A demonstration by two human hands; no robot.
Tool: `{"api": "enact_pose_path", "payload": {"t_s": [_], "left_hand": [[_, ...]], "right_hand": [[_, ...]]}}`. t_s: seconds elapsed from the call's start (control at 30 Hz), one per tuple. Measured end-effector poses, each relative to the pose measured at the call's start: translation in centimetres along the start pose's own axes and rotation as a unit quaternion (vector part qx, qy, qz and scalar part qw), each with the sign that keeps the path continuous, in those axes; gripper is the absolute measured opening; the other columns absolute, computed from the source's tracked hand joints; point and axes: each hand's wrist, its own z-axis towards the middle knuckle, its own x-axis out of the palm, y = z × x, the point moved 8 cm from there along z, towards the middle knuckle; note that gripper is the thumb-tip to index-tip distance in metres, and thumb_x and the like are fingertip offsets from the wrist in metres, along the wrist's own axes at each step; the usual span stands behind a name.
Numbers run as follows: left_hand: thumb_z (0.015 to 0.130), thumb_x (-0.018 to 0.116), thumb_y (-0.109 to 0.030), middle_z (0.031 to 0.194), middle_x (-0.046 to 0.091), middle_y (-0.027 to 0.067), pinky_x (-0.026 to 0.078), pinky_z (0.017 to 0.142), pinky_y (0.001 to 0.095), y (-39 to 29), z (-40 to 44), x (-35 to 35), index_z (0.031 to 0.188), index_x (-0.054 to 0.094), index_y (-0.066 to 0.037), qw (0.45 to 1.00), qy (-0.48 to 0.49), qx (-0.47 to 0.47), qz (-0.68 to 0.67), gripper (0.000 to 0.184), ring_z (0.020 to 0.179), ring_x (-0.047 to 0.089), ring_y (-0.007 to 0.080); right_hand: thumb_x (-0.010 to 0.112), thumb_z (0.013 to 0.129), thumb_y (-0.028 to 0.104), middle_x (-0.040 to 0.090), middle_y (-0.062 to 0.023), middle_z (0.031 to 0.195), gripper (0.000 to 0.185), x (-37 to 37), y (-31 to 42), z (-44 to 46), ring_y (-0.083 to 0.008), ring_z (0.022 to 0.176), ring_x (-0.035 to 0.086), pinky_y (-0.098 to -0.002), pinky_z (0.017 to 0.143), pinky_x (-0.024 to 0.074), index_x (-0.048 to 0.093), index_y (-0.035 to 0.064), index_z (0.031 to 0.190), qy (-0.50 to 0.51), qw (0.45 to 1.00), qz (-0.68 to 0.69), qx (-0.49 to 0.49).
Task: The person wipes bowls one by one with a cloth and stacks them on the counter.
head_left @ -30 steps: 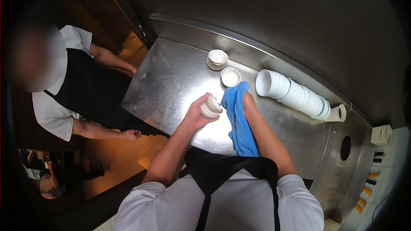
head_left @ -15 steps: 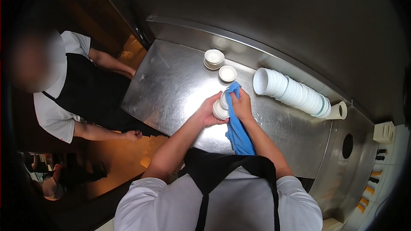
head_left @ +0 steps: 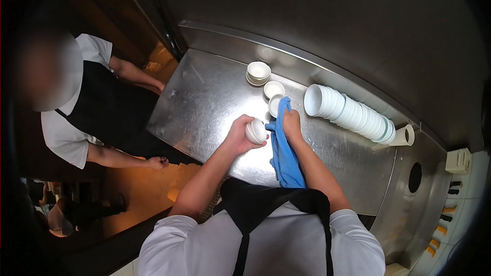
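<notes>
My left hand [head_left: 242, 136] is wrapped round a short stack of small white bowls [head_left: 255, 131], tipped on its side above the steel counter. In my right hand [head_left: 292, 122] is a bunched blue cloth [head_left: 284, 156] that hangs down toward my apron. One small white bowl [head_left: 274, 106] is at the cloth's upper end, by my right fingers; whether they grip it or it rests on the counter I cannot tell. Just beyond it another small bowl [head_left: 274, 89] stands upright. Farther back is a small stack of bowls [head_left: 258, 71].
A long row of nested white bowls [head_left: 353, 112] lies on its side along the back ledge, with a cream cup [head_left: 404, 135] at its right end. The steel counter [head_left: 199, 92] has a round hole [head_left: 415, 177] at right. A co-worker [head_left: 102, 107] in a black apron stands at left.
My left hand has drawn the bowl stack left, away from the cloth. My right hand, with the cloth, has moved slightly away, and one bowl is now apart from the stack, near the standing bowl.
</notes>
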Motion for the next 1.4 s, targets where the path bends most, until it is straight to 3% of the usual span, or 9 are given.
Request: {"api": "enact_pose_path", "payload": {"t_s": [0.3, 0.4, 0.53, 0.77, 0.8, 0.93, 1.07, 1.27, 1.4], "left_hand": [[0.094, 0.047, -0.039, 0.102, 0.065, 0.0179, 0.057, 0.068, 0.0457, -1.5, -1.0, -1.0, 0.111, 0.059, -0.005, 0.998, -0.023, 0.048, -0.041, 0.039, 0.092, 0.064, 0.0391], [0.098, 0.045, -0.042, 0.103, 0.065, 0.0167, 0.058, 0.069, 0.0453, -2.3, -0.7, -0.6, 0.115, 0.058, -0.007, 0.999, 0.010, 0.042, -0.017, 0.041, 0.093, 0.065, 0.0347], [0.098, 0.048, -0.047, 0.103, 0.065, 0.0117, 0.059, 0.068, 0.0446, -1.7, 1.6, 1.0, 0.116, 0.058, -0.010, 0.999, 0.019, 0.026, 0.017, 0.042, 0.092, 0.066, 0.0255], [0.097, 0.052, -0.044, 0.098, 0.065, 0.0089, 0.056, 0.063, 0.0420, -1.2, 2.8, 1.5, 0.114, 0.058, -0.013, 0.999, 0.022, -0.005, 0.050, 0.036, 0.084, 0.066, 0.0237], [0.096, 0.054, -0.044, 0.097, 0.065, 0.0088, 0.056, 0.062, 0.0420, -1.2, 2.7, 1.4, 0.112, 0.058, -0.012, 0.999, 0.005, -0.006, 0.049, 0.035, 0.081, 0.066, 0.0235], [0.094, 0.057, -0.042, 0.093, 0.065, 0.0102, 0.057, 0.063, 0.0435, -1.2, 2.6, 2.4, 0.102, 0.060, -0.009, 0.994, 0.001, -0.007, 0.113, 0.034, 0.079, 0.067, 0.0247], [0.092, 0.056, -0.042, 0.088, 0.065, 0.0126, 0.057, 0.066, 0.0471, -0.6, 2.0, 2.1, 0.095, 0.061, -0.005, 0.998, -0.012, -0.014, 0.066, 0.037, 0.080, 0.068, 0.0304], [0.092, 0.050, -0.046, 0.102, 0.060, 0.0220, 0.056, 0.077, 0.0551, -1.3, 2.0, -0.7, 0.101, 0.058, 0.001, 0.998, -0.022, 0.049, -0.045, 0.048, 0.094, 0.063, 0.0411], [0.095, 0.049, -0.051, 0.103, 0.060, 0.0216, 0.058, 0.078, 0.0498, -2.5, 1.1, 0.0, 0.103, 0.057, 0.000, 0.996, -0.038, 0.074, -0.028, 0.053, 0.096, 0.063, 0.0390]], "right_hand": [[0.048, 0.098, 0.037, 0.063, -0.0143, 0.081, 0.044, 1.8, 5.5, -2.7, -0.0296, 0.073, 0.070, -0.0412, 0.059, 0.0563, 0.061, -0.0048, 0.094, 0.081, 0.938, 0.310, 0.128], [0.055, 0.092, 0.022, 0.065, -0.0142, 0.087, 0.031, 2.2, 6.2, -4.8, -0.0237, 0.076, 0.067, -0.0361, 0.069, 0.0549, 0.062, -0.0068, 0.103, 0.149, 0.914, 0.357, 0.120], [0.069, 0.081, 0.009, 0.068, -0.0090, 0.085, 0.019, 3.9, 7.7, -5.7, -0.0148, 0.079, 0.062, -0.0296, 0.075, 0.0509, 0.065, 0.0014, 0.098, 0.185, 0.952, 0.111, -0.216], [0.068, 0.086, 0.007, 0.070, -0.0063, 0.093, 0.021, 0.0, 7.1, -4.1, -0.0111, 0.085, 0.063, -0.0282, 0.078, 0.0509, 0.065, 0.0000, 0.105, 0.037, 0.985, 0.068, -0.153], [0.071, 0.080, 0.007, 0.068, -0.0125, 0.080, 0.021, -0.2, 8.4, -5.1, -0.0247, 0.078, 0.068, -0.0362, 0.071, 0.0520, 0.062, 0.0004, 0.097, 0.030, 0.983, 0.078, -0.166], [0.068, 0.076, 0.004, 0.068, -0.0203, 0.084, 0.026, -0.5, 11.5, -6.7, -0.0378, 0.074, 0.068, -0.0392, 0.068, 0.0533, 0.063, 0.0006, 0.102, -0.059, 0.911, -0.120, -0.389], [0.058, 0.084, 0.010, 0.066, -0.0253, 0.078, 0.015, -2.8, 8.9, -3.9, -0.0427, 0.076, 0.066, -0.0464, 0.071, 0.0516, 0.068, -0.0002, 0.091, -0.115, 0.976, -0.005, -0.187], [0.047, 0.094, 0.025, 0.066, -0.0292, 0.080, 0.041, -1.2, 1.5, 1.0, -0.0423, 0.076, 0.066, -0.0474, 0.074, 0.0514, 0.065, -0.0096, 0.082, -0.043, 0.989, -0.112, -0.081], [0.043, 0.098, 0.032, 0.070, -0.0220, 0.098, 0.046, 1.1, 3.9, -2.3, -0.0298, 0.080, 0.070, -0.0390, 0.077, 0.0548, 0.066, -0.0069, 0.104, 0.084, 0.944, 0.298, 0.116]]}}
